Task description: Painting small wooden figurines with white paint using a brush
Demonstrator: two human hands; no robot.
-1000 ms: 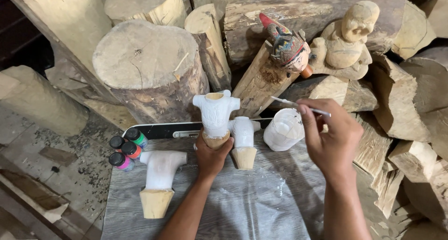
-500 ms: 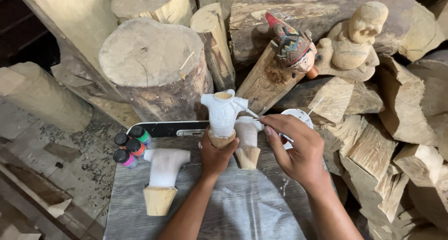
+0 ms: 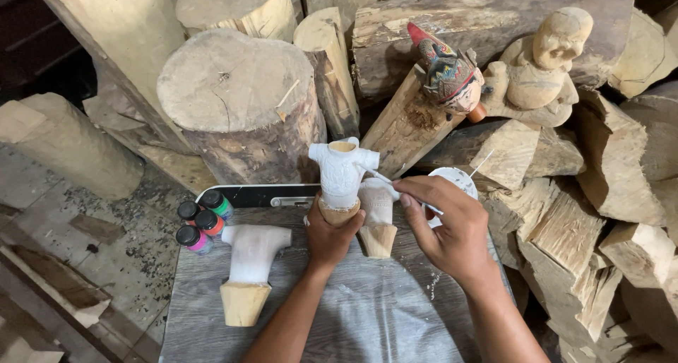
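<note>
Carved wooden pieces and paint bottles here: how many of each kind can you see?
White-coated torso carvings: 3, one held by the left hand, one behind the right hand, one standing apart at the left
Painted puppet head: 1
Bare wooden figure: 1
Paint bottles: 4
Total: 9

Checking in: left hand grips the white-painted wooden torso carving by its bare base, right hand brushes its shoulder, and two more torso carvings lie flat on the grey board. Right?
Nearly. The head view shows the left hand gripping the white-painted wooden torso carving and the right hand brushing it with a thin brush, but the two other torso carvings stand upright on the grey board.
</note>
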